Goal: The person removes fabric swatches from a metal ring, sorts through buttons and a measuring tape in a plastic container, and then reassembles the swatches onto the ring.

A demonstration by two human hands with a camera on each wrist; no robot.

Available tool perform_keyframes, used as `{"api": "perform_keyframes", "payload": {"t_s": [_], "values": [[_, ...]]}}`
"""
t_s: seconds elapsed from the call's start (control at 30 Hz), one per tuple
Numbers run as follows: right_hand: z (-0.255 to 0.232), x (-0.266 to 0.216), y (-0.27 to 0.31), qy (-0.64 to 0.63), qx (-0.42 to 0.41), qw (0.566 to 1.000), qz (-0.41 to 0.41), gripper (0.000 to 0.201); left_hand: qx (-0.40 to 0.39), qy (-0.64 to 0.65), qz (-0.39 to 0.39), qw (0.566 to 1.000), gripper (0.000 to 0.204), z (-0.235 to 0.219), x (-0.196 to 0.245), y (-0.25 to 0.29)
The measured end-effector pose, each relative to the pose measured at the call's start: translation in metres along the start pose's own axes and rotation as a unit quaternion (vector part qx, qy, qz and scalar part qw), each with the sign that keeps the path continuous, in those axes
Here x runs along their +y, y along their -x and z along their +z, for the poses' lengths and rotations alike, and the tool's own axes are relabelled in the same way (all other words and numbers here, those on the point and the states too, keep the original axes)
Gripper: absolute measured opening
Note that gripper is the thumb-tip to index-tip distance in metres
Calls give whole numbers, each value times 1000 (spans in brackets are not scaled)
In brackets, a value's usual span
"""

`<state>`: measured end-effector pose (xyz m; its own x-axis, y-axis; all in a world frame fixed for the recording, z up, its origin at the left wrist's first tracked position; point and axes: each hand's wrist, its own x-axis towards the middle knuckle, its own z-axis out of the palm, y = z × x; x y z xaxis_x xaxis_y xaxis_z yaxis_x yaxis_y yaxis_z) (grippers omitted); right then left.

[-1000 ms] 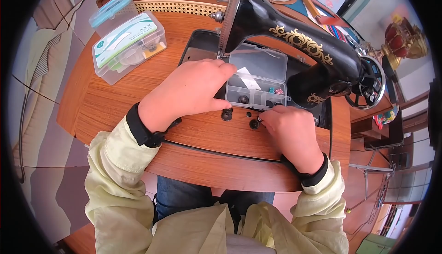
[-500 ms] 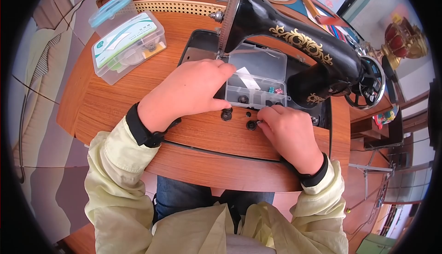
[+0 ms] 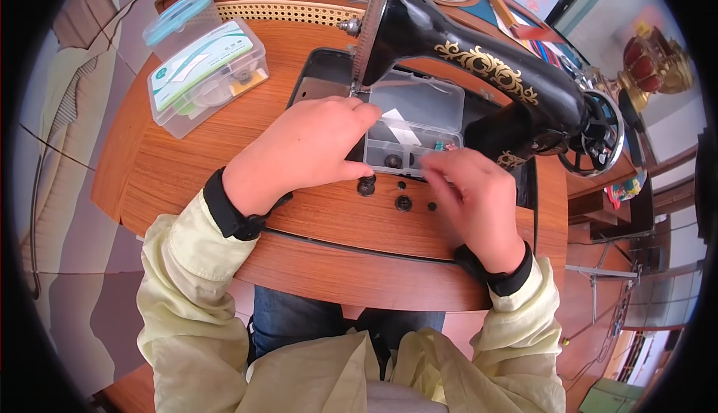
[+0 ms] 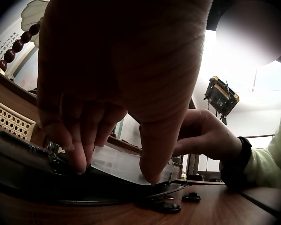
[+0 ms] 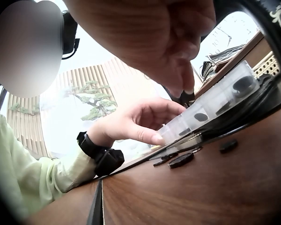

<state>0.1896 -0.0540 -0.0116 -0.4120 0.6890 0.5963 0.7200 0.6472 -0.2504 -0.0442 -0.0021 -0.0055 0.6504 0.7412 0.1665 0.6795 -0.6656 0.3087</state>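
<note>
My left hand grips the left end of a clear compartment box, its thumb at the near corner. The box's lid stands open on the far side. Above the right compartments, my right hand has thumb and fingers together; in the right wrist view, a dark piece, apparently a button, shows at its fingertips. A black button lies inside the box. On the wood in front are a larger button, small ones, and overlapping buttons below my left thumb.
A black sewing machine arches behind and right of the box, its handwheel at the right. Another clear container with a labelled lid stands at the left of the wooden table.
My right hand has lifted from the buttons on the wood and moved over the box, uncovering a small button. The larger button slid slightly left. My left hand has stayed in place.
</note>
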Motion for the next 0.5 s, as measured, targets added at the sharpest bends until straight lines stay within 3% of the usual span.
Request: {"api": "perform_keyframes", "payload": {"t_s": [0.13,0.5], "values": [[-2,-8,6,9,-110,994,1,7,-1,3,-3,1000,63,0,-1,0],[5,-8,11,119,-173,977,-27,12,6,2,2,1000,63,1,-1,0]]}}
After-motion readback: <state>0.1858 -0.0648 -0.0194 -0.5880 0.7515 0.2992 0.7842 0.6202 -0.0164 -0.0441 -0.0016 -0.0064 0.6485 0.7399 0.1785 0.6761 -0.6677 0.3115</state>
